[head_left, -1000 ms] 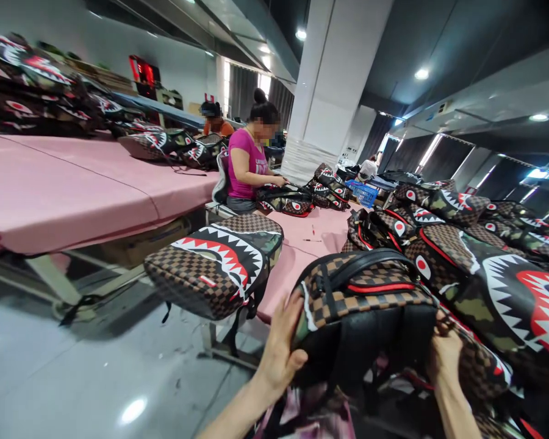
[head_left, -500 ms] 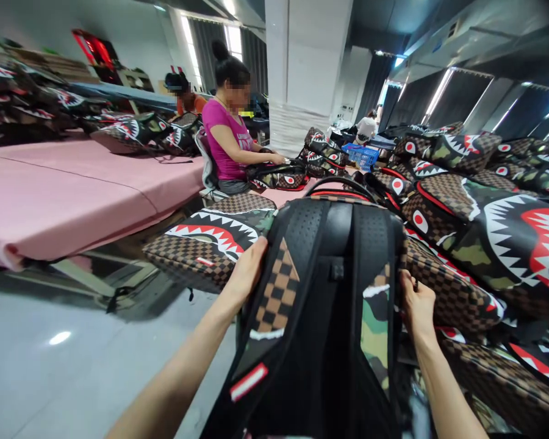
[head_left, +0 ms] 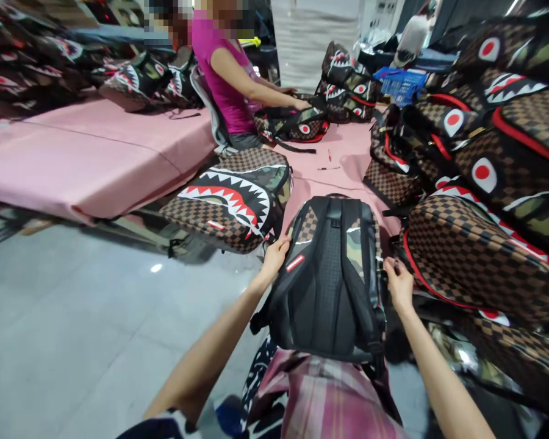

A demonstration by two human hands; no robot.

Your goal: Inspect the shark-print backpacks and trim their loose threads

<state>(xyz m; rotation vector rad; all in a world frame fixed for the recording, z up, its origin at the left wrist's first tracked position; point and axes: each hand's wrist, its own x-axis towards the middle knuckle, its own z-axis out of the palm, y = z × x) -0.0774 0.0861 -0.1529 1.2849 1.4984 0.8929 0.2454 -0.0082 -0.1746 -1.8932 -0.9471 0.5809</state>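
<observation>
A black backpack (head_left: 322,286) lies with its padded back panel and two shoulder straps facing up, its lower end over my lap and its top at the pink table edge. Checkered and camouflage patches show on the straps. At its left side edge, my left hand (head_left: 276,259) is closed on the bag, thumb on top. My right hand (head_left: 399,285) is closed at the opposite side edge, its fingertips partly hidden. Just beyond my left hand rests another backpack (head_left: 238,198) with a shark-mouth print.
Shark-print backpacks (head_left: 489,244) are piled high on my right. A co-worker (head_left: 229,79) in a magenta shirt sits ahead, hands on a bag (head_left: 297,125). Pens (head_left: 329,167) lie on the pink tabletop (head_left: 343,146). A blue basket (head_left: 400,85) stands farther back.
The backpack has been lowered from a raised, near-upright position to lying flatter, closer to my lap. Both hands moved with it, and my view tilted downward.
</observation>
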